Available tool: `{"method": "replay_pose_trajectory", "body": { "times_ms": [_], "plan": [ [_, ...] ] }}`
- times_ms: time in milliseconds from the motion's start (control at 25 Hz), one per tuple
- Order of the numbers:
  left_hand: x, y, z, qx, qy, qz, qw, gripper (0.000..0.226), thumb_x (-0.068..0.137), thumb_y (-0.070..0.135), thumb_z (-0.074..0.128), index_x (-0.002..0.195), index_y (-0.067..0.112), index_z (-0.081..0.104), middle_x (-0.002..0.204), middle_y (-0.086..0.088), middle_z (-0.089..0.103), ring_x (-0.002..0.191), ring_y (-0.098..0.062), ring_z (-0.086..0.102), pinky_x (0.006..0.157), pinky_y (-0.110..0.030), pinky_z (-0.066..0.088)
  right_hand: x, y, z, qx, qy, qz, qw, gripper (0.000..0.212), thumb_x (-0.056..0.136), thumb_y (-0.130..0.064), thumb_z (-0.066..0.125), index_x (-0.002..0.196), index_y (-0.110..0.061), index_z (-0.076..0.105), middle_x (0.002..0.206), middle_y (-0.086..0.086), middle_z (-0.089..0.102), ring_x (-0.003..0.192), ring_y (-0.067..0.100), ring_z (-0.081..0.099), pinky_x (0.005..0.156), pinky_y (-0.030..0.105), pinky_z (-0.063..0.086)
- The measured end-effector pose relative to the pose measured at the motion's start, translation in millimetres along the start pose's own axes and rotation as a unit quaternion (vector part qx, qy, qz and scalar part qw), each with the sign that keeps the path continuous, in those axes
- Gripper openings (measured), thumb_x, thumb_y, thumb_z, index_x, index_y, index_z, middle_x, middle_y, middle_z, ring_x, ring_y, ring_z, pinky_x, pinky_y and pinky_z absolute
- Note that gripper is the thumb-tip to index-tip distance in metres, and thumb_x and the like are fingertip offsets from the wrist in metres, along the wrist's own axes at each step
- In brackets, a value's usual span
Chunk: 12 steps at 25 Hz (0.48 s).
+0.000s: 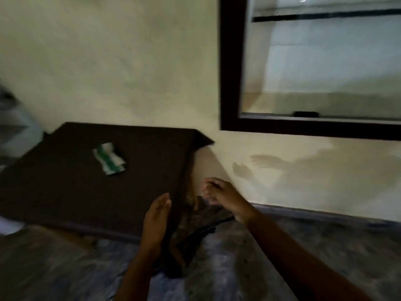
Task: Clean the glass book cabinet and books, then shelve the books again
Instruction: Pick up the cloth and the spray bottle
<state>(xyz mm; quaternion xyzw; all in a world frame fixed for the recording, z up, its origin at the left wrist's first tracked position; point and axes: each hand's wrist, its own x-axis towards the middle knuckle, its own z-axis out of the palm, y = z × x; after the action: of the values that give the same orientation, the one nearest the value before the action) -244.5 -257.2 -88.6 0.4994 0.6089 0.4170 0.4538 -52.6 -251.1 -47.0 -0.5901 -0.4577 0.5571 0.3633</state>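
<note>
The glass book cabinet [230, 83] hangs on the wall at upper right, dark-framed, with a glass shelf inside and no books visible. Below it, a dark cloth [201, 222] lies on the floor beside a low dark-covered surface [86, 192]. My left hand [155, 220] is open with straight fingers against that surface's right edge. My right hand [221, 194] hovers just above the cloth with fingers loosely curled and nothing in them. The picture is blurred by motion.
A white and green crumpled rag or wrapper [109, 158] lies on the dark surface. The cream wall [130, 61] runs behind. A mottled grey floor [238, 257] meets a dark skirting at right. Something pale stands at the far left edge.
</note>
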Motion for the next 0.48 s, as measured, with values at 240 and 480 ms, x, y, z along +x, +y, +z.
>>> {"method": "replay_pose_trajectory", "body": {
  "times_ms": [240, 480],
  "plan": [
    [34.2, -37.6, -127.5, -0.149, 0.198, -0.131, 0.960, 0.030, 0.097, 0.011, 0.048, 0.125, 0.006, 0.054, 0.128, -0.017, 0.056, 0.111, -0.025, 0.053, 0.102, -0.044, 0.038, 138.7, -72.7, 172.7, 0.045, -0.061, 0.178, 0.981, 0.062, 0.090, -0.034, 0.059, 0.141, -0.010, 0.034, 0.143, 0.008, 0.038, 0.129, 0.026, 0.040, 0.099, 0.038, 0.041],
    [61.2, -50.1, -172.8, -0.179, 0.241, -0.184, 0.936, 0.028, 0.098, 0.016, 0.045, 0.124, 0.009, 0.054, 0.131, -0.014, 0.054, 0.117, -0.027, 0.052, 0.097, -0.036, 0.038, 252.8, -80.7, 273.1, -0.177, 0.051, 0.133, 0.974, 0.085, 0.082, -0.044, 0.065, 0.146, -0.012, 0.020, 0.149, 0.014, 0.023, 0.135, 0.032, 0.030, 0.107, 0.040, 0.032]
  ]
}}
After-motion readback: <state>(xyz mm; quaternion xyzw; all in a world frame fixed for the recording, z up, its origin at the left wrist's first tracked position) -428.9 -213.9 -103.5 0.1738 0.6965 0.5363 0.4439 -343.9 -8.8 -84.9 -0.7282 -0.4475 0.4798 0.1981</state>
